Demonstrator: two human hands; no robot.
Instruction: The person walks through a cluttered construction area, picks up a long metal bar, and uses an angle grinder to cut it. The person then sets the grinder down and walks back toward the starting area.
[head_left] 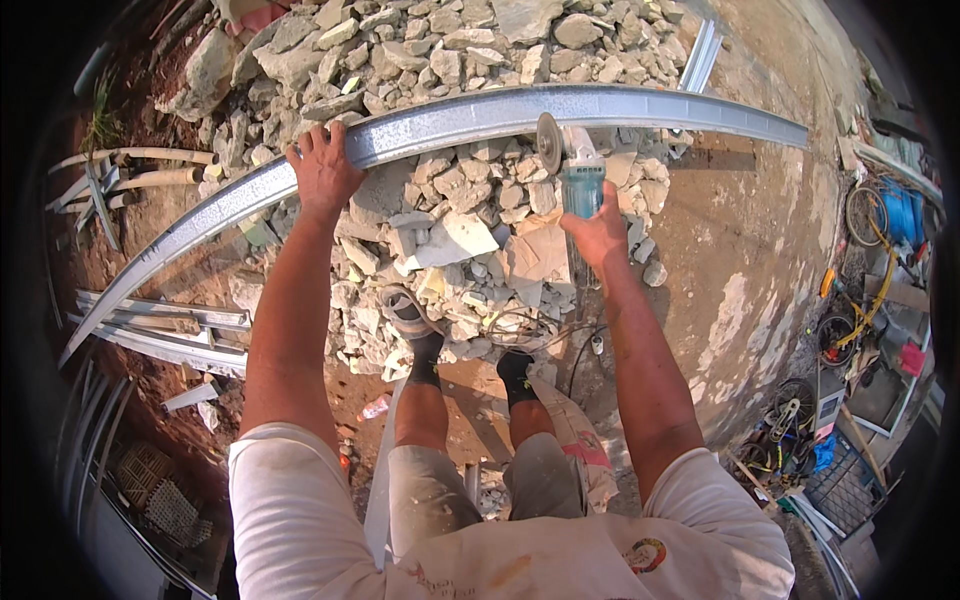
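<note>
A long galvanised metal channel (440, 125) spans the view from lower left to upper right, above a heap of rubble. My left hand (328, 172) is wrapped over its edge, left of the middle. In my right hand (600, 228) is a teal angle grinder (583, 186), gripped by its body. Its round cutting disc (549, 143) stands on edge at the channel's near side. Whether the disc touches the metal, I cannot tell.
Broken concrete rubble (455, 190) lies beneath the channel and around my sandalled foot (408, 312). A dark cable (580, 355) trails near my feet. More metal channels (165, 330) lie at left, beside bamboo poles (150, 178). Bicycles (866, 215) and scrap crowd the right side.
</note>
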